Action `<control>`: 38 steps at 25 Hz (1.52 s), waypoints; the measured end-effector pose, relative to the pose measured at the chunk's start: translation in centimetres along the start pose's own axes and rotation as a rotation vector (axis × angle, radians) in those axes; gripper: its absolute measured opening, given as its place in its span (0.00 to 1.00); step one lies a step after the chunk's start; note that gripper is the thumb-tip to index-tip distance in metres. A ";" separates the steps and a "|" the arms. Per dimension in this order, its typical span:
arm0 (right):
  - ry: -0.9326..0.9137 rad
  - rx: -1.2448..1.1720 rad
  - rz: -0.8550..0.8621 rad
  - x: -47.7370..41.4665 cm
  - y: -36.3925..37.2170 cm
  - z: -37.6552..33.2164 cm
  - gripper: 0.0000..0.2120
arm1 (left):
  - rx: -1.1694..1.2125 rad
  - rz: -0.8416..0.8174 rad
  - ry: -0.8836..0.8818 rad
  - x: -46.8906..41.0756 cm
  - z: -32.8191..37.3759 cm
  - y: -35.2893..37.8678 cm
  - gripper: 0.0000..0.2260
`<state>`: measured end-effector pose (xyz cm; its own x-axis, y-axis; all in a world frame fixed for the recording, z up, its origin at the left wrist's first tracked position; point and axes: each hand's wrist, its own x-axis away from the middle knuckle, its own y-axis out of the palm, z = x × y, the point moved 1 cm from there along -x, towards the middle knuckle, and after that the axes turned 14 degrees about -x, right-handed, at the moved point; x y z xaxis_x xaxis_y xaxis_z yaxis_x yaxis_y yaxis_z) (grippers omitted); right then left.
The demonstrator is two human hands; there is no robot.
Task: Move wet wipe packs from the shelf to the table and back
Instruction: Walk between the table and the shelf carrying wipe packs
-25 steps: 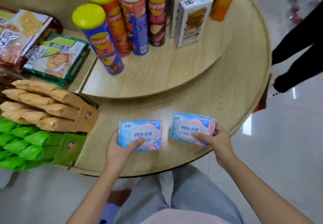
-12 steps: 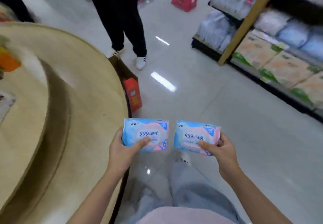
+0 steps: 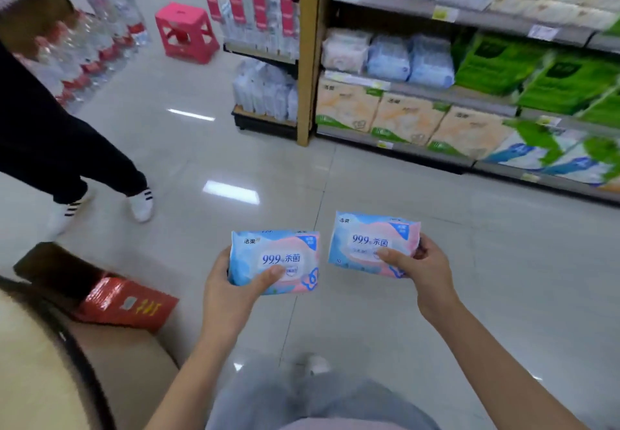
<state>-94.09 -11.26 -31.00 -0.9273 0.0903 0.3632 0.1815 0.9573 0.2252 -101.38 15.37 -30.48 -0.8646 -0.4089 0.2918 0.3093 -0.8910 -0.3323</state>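
Shop floor (image 3: 385, 188) is glossy pale tile, w/ a shelf (image 3: 466, 25) of tissue and wipe goods ahead at the right and the rim of the round table (image 3: 40, 372) in the bottom left corner. Both wet wipe packs are in the air over the tile, between table and shelf. Neither rests on anything.

The left hand (image 3: 231, 292) grips the left pack (image 3: 278, 255) at its lower left corner, thumb on the printed face, the other fingers hidden behind it. The right hand (image 3: 426, 268) grips the right pack (image 3: 372, 238) at its right end, thumb across the front, fingertips curled round the edge. The two packs are near each other but apart.

Risks, as I judge them: each pack is held at one end only, so the soft film can slide out of the pinch, esp. the right one, where most of the pack reaches out beyond the thumb. A drop would end on the tile.

Another person (image 3: 67, 161) is near at the left, and a red box (image 3: 127, 302) lies on the floor just beside the table — a step to that side could bump either. The shelf rows are blurred, so I cannot tell which slot is free, and a wrong row is possible.
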 end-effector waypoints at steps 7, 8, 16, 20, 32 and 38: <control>-0.094 -0.053 0.035 -14.2 2.6 -7.2 0.22 | 0.067 -0.074 0.032 -14.0 6.9 5.8 0.21; -0.103 -0.063 0.047 -16.1 3.1 -7.9 0.22 | 0.070 -0.088 0.047 -16.6 8.0 6.4 0.21; -0.171 -0.221 0.238 -28.9 3.8 -14.5 0.24 | 0.041 -0.274 0.200 -36.1 23.3 13.9 0.26; -0.202 -0.275 0.323 -34.9 1.3 -17.7 0.26 | 0.057 -0.362 0.253 -42.6 29.7 21.0 0.20; -0.371 -0.184 0.173 -59.1 -5.0 -39.5 0.23 | 0.233 -0.292 0.291 -54.7 45.7 37.2 0.21; -0.571 -0.172 0.085 -68.0 0.5 -49.7 0.30 | 0.290 -0.320 0.320 -60.1 51.0 38.5 0.25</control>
<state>-14.66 -30.62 -10.63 -0.9279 0.3432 -0.1457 0.2686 0.8863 0.3773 -17.30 -4.43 -15.11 -0.9971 -0.0676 0.0346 0.0678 -0.9977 0.0034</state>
